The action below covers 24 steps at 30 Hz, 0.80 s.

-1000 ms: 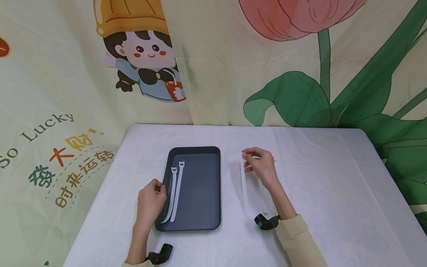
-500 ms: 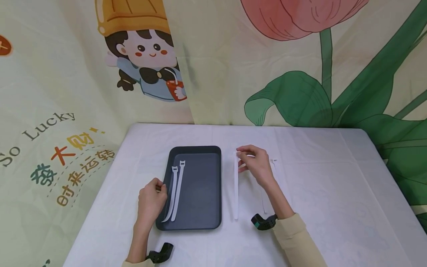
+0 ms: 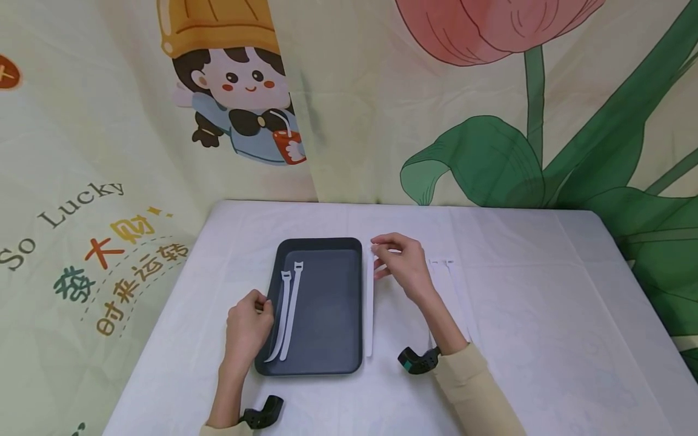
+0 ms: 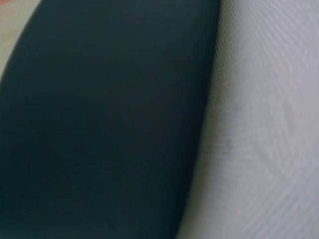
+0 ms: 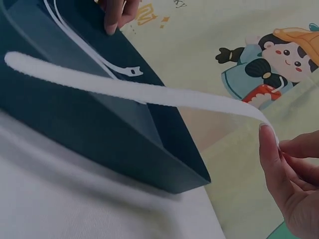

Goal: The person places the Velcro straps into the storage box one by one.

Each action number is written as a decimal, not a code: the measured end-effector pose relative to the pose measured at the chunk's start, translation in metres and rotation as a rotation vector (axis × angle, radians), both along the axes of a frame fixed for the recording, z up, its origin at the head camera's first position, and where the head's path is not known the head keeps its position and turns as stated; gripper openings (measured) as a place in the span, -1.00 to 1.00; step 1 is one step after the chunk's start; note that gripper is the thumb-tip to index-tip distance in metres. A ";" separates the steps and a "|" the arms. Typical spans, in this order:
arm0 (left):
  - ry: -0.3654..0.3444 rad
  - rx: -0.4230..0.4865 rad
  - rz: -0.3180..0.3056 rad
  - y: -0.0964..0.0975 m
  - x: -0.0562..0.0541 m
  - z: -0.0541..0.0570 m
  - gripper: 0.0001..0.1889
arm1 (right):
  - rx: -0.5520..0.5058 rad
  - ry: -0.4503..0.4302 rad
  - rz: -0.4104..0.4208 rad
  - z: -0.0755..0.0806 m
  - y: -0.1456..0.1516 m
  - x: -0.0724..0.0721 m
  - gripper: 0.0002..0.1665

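White strap (image 3: 369, 309) pinched in right grip (image 3: 405, 263), left grip (image 3: 248, 328) apparently pinching dark tray (image 3: 329, 303), white-covered table (image 3: 551, 327), flower-print backdrop (image 3: 480, 160)

Past its raised rim (image 3: 360, 284), the tray (image 3: 329, 315) has room at right, straps (image 3: 290, 315) blocking the left.

Head view looks forward and down over the worktop (image 3: 518, 339); right wrist, nearer, across the same tray (image 3: 329, 309) from its right edge; left wrist, closest.
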<state>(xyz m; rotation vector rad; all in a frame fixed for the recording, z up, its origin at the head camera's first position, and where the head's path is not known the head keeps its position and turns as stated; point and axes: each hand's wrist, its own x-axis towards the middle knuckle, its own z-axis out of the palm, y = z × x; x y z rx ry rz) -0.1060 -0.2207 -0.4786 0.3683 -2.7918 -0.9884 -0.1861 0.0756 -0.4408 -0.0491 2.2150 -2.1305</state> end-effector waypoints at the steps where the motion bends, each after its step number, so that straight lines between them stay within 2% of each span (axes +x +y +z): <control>1: 0.001 0.001 -0.001 0.000 0.000 0.000 -0.88 | -0.006 0.003 0.004 0.001 -0.002 0.000 -0.74; 9: 0.000 0.003 0.007 -0.001 0.000 -0.002 -0.88 | -0.034 0.006 0.026 0.009 -0.019 -0.001 -0.77; 24: 0.010 0.007 0.005 -0.001 0.000 -0.001 -0.88 | -0.062 0.005 0.057 0.003 -0.042 -0.008 -0.80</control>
